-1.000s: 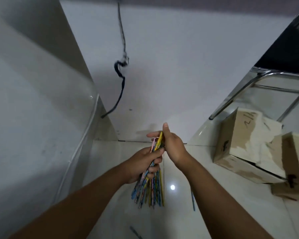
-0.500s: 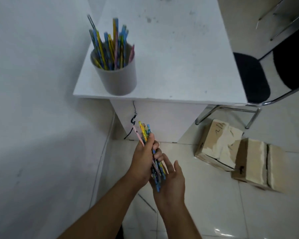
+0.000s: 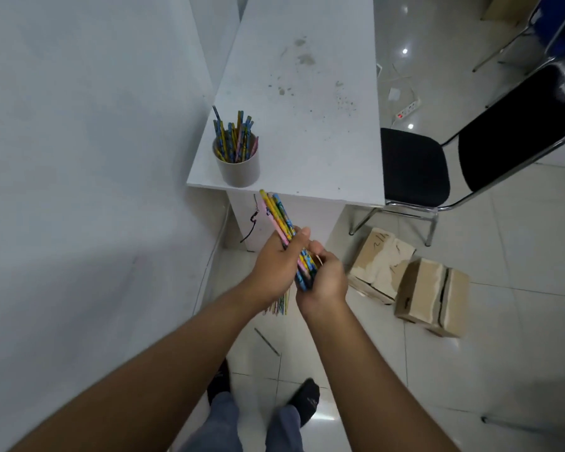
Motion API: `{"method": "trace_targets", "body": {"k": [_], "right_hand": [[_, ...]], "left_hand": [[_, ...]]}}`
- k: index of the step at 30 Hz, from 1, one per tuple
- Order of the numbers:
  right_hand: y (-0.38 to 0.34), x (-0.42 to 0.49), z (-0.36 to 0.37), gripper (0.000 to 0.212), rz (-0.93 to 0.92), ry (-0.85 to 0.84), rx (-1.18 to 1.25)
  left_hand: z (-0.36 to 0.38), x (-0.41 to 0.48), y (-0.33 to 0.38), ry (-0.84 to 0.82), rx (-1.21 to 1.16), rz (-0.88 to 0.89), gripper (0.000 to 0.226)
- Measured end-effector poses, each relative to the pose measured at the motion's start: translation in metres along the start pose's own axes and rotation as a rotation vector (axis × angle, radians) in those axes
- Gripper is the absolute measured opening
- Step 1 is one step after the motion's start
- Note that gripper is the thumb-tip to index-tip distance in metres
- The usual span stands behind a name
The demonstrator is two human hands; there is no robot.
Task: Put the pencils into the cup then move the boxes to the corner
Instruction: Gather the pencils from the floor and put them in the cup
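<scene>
A bundle of coloured pencils (image 3: 279, 216) sticks up and to the left out of my left hand (image 3: 274, 265), which is closed around its middle. My right hand (image 3: 325, 278) cups the bundle's lower end from the right. A grey cup (image 3: 238, 168) holding several pencils stands at the near left corner of the white table (image 3: 307, 93), above and left of my hands. More pencils (image 3: 279, 306) lie on the floor below my hands, and a single one (image 3: 267, 341) lies nearer my feet. Two cardboard boxes (image 3: 380, 262) (image 3: 433, 296) sit on the floor to the right.
A white wall fills the left side. A black folding chair (image 3: 415, 171) stands right of the table, above the boxes. A black cable (image 3: 253, 220) hangs under the table. A power strip (image 3: 408, 109) lies on the tiled floor behind. My feet (image 3: 307, 399) are at the bottom.
The view rose from under the table to above it, so the cup and tabletop came into sight. My hands lifted the bundle, and my right hand closed under its lower end.
</scene>
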State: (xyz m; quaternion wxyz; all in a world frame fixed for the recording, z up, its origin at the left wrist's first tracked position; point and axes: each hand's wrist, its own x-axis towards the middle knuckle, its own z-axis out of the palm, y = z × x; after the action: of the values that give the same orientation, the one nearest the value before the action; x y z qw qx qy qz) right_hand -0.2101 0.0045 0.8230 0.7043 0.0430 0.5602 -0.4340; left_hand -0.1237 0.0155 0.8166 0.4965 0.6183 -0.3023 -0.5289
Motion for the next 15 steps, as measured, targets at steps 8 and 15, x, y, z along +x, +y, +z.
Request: {"method": "trace_targets", "body": {"k": [8,15], "right_hand": [[-0.018,-0.039,0.007,0.025,-0.005,-0.111,-0.101],[-0.024,-0.035,0.036,0.013,0.031,-0.139,-0.177]], "left_hand": [[-0.018,-0.033,0.041,-0.002,0.166,0.036,0.024],[-0.036,-0.004,0.053,0.018,0.087,0.002,0.022]]}}
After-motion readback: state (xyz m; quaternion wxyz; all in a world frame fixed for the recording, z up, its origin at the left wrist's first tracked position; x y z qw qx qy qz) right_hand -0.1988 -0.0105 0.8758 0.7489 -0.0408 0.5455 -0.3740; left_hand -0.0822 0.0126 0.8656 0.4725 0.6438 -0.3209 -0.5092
